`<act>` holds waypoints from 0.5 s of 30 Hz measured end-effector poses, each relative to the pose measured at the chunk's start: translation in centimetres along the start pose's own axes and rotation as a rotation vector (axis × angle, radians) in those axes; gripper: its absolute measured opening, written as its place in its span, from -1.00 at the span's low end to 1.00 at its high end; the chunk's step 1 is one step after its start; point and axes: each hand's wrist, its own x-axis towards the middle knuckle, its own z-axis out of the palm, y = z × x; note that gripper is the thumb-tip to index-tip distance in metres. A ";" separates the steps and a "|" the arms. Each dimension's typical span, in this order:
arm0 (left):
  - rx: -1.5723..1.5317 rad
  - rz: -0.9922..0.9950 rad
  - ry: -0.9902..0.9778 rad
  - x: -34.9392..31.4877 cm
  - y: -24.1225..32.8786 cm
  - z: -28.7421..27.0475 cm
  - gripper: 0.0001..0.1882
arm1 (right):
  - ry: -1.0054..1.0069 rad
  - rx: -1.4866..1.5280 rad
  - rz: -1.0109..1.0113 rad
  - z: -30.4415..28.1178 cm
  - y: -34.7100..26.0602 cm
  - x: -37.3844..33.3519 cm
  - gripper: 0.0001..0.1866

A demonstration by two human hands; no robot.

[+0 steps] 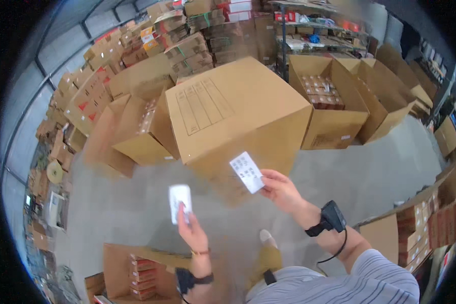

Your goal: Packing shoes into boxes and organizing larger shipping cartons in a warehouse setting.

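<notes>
My left hand (192, 234) grips a small stack of white labels (179, 195), its fingers laid over the lower part of the stack; I cannot tell how many there are. Between the thumb and fingers of my right hand (282, 190) is a single white label (246, 172) with dark print, tilted and held by its right edge. Just beyond both hands stands a large closed cardboard box (258, 96), with a printed table on its top. The right-hand label overlaps the box's near side in view; whether it touches cannot be told.
Open cartons holding small packed boxes stand left (142, 137) and right (334, 124) of the large box. Another open carton (119, 276) is near my left forearm. Stacked cartons (187, 50) and a metal shelf (321, 25) line the back. Grey floor (116, 202) surrounds me.
</notes>
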 end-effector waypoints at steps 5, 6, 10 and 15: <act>-0.328 0.035 -0.057 15.2 0.6 9.1 -0.57 | -0.155 0.105 0.134 4.9 -2.4 8.4 -0.65; -0.364 0.022 -0.094 17.8 -0.7 11.0 -0.57 | -0.180 0.145 0.152 5.2 -2.2 10.9 -0.63; -0.122 0.137 -0.259 25.8 -1.9 15.4 -0.54 | -0.155 0.382 0.241 6.9 -2.3 19.0 -0.64; -0.114 -0.073 -0.548 29.2 -4.4 22.3 -0.46 | -0.067 0.357 0.292 5.1 -1.4 25.9 -0.70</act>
